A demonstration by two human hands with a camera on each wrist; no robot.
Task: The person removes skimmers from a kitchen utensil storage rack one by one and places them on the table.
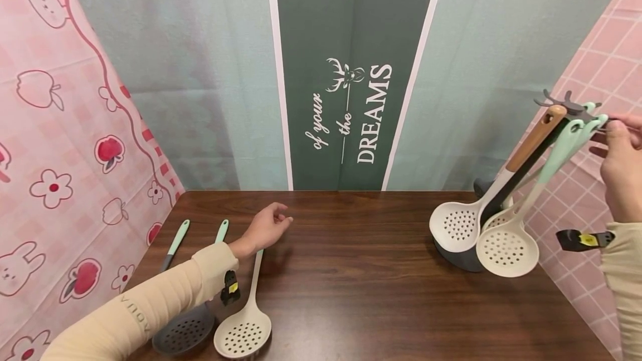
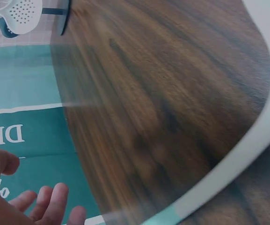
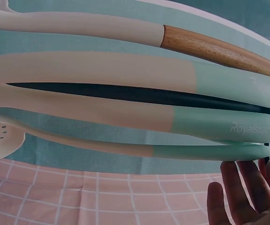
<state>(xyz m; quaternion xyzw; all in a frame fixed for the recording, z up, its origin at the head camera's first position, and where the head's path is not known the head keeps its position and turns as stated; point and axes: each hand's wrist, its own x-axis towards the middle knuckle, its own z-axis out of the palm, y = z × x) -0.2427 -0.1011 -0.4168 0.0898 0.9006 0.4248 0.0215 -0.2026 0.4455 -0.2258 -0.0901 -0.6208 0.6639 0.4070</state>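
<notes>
At the right, my right hand (image 1: pixel 622 166) is at a utensil stand (image 1: pixel 562 103), thumb and finger pinching a dark hook tip beside a mint handle end (image 3: pixel 261 152). From the stand hang a white slotted ladle (image 1: pixel 456 227) with a wooden handle and a cream skimmer (image 1: pixel 507 249) with a mint handle, others partly behind. On the left, my left hand (image 1: pixel 268 226), fingers loosely bent and empty, hovers just past the handle end of a cream skimmer (image 1: pixel 243 332) lying on the table. Beside it lies a grey skimmer (image 1: pixel 183 330), partly under my sleeve.
A further mint handle (image 1: pixel 179 237) lies at the far left, its lower part hidden by my arm. The wooden table (image 1: pixel 351 294) ends at a printed green curtain (image 1: pixel 336 27). Pink patterned cloths hang along the left side (image 1: pixel 75 183) and right side (image 1: pixel 567 210).
</notes>
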